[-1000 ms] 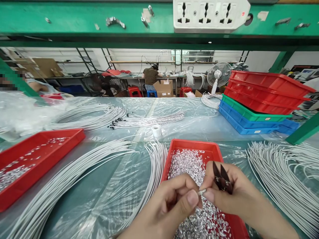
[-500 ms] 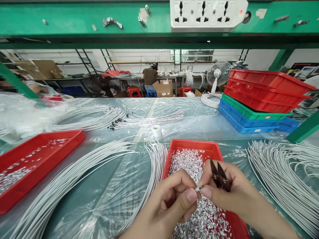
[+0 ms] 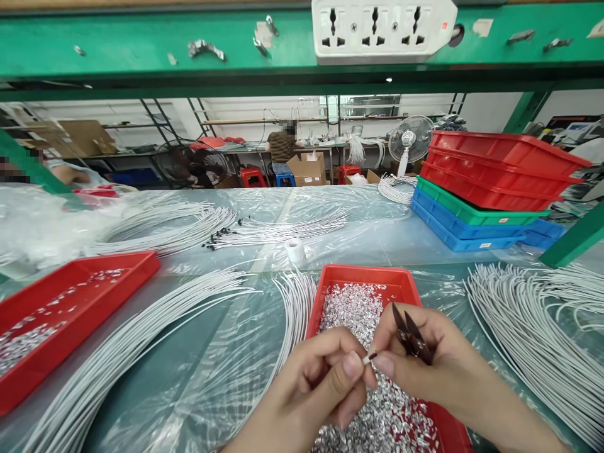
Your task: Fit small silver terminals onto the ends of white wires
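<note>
Above the red tray (image 3: 401,284), both hands' fingertips (image 3: 353,365) pinch a small wire end (image 3: 369,357) pointing right.

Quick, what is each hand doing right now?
Left hand: closed, pinching a tiny white piece.
Right hand: closed, pinching the same piece, dark pointed snips held in it.

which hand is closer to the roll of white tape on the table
Left. The left hand sits more directly below the tape roll, over the near red tray. The right hand is further off to the right, holding small dark snips.
</note>
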The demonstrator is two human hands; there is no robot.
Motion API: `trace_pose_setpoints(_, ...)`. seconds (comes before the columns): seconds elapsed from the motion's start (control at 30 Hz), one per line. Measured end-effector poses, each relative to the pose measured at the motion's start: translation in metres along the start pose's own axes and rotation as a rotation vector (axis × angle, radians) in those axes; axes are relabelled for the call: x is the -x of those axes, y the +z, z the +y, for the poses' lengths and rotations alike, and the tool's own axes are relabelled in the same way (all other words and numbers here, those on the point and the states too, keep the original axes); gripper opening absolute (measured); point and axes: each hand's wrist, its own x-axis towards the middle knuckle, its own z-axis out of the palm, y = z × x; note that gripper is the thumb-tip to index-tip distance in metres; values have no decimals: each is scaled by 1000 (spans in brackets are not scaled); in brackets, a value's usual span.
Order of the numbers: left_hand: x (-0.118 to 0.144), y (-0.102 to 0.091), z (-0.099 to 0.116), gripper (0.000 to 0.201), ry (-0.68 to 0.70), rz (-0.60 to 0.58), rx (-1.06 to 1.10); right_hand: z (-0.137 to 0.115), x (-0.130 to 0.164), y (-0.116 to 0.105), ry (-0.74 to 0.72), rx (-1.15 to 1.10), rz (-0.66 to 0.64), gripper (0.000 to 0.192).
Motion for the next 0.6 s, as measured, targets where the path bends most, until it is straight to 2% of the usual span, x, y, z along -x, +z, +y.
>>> trace_pose_setpoints(0.33,-1,-2,-1,33,9,-5,7,-2,3,-1,-24,105,-7,8)
trace_pose_setpoints(0.47,0,-2,0,32,7,-26,-14,-6,3,0,-45,161,18,9)
trace_pose_setpoints(0.6,0,-4,0,31,9,-42,-31,-10,2,0,0,165,-15,12)
